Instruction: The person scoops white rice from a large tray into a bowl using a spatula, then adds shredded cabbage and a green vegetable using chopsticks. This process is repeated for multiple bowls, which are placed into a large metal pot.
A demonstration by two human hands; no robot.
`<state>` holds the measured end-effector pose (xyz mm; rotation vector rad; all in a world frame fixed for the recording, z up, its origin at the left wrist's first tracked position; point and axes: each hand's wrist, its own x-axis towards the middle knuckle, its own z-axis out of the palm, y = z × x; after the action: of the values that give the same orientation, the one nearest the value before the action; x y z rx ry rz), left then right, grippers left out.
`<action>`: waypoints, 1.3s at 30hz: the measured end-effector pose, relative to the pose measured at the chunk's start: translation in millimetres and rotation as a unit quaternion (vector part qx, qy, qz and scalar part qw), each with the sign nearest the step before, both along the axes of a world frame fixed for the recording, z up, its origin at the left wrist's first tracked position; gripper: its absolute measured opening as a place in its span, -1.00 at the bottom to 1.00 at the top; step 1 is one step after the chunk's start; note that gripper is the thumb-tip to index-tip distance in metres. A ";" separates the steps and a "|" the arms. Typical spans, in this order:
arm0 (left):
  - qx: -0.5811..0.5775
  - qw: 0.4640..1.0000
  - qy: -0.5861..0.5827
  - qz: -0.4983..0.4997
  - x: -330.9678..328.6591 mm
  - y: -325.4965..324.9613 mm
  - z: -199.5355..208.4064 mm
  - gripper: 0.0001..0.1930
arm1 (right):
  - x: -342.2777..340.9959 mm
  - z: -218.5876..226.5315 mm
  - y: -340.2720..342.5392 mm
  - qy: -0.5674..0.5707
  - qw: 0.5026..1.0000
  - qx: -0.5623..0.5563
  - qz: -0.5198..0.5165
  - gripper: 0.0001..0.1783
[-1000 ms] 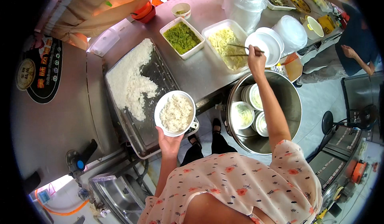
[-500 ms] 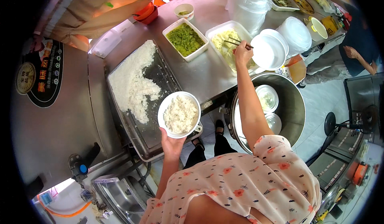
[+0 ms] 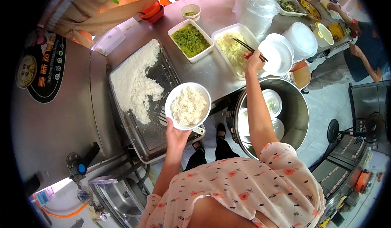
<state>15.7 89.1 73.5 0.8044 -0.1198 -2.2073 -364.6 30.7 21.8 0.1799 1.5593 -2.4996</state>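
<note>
My left hand (image 3: 178, 136) is closed around the near side of a white bowl (image 3: 189, 126) of cooked rice (image 3: 188, 106), with the thumb at its rim. The bowl is over the right edge of a dark metal tray (image 3: 148, 144), partly hiding a slotted turner (image 3: 163, 117). Dark chopsticks (image 3: 243, 44) are gripped in my right hand (image 3: 255, 63). Their tips reach over pale yellow shredded food (image 3: 229, 49) in a white tub (image 3: 213, 36). No food clearly shows between the tips. White rice (image 3: 132, 81) is heaped along the tray's left and far parts.
Chopped greens (image 3: 190, 40) fill another tub. A stack of white bowls (image 3: 277, 53) stands right of my right hand. Below my right arm, a deep steel pot (image 3: 302, 122) holds several lidded bowls (image 3: 272, 102). Another person (image 3: 366, 51) stands at the far right.
The rice bowl has risen in the picture, away from me and slightly right. My right hand has shifted slightly right and nearer, and the chopsticks now slant more steeply.
</note>
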 end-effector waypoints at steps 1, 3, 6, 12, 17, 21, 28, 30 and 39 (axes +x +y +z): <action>-0.001 1.000 -0.004 -0.010 -6.9 -4.9 -1.2 -0.38 | -1.6 2.9 3.2 0.002 1.000 -0.008 -0.002 -0.77; -0.011 1.000 -0.016 -0.023 -19.9 -16.2 -2.7 -0.41 | 5.5 19.2 8.9 -0.005 1.000 -0.017 0.006 -0.77; -0.018 0.999 0.001 -0.050 -45.9 -40.3 -8.1 -0.45 | 3.7 38.1 18.5 -0.002 0.999 -0.043 0.021 -0.79; 0.009 0.996 -0.040 -0.080 -112.3 -80.7 -17.7 -0.47 | -3.7 85.6 47.8 0.048 0.994 -0.053 0.078 -0.83; 0.010 0.996 -0.008 -0.083 -151.4 -107.6 -50.3 -0.45 | 9.3 137.7 73.2 0.088 0.980 -0.055 0.169 -0.80; 0.002 0.997 -0.017 -0.079 -168.2 -113.4 -57.5 -0.43 | 28.3 165.1 81.0 0.147 0.963 -0.004 0.227 -0.75; -0.040 0.994 0.034 -0.091 -160.0 -98.9 -54.9 -0.37 | 58.1 175.9 67.6 0.290 0.848 0.264 0.357 -0.71; -0.049 0.994 0.044 -0.085 -147.3 -97.3 -62.8 -0.36 | 56.6 185.9 69.5 0.301 0.850 0.260 0.345 -0.71; -0.039 0.991 0.103 -0.082 -135.4 -83.6 -54.9 -0.47 | 53.7 157.3 83.5 0.314 0.839 0.244 0.372 -0.76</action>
<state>-119.7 5.5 18.6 0.5366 -0.1749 -2.4107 -310.9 114.2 179.2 -1.0715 1.9394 -1.5619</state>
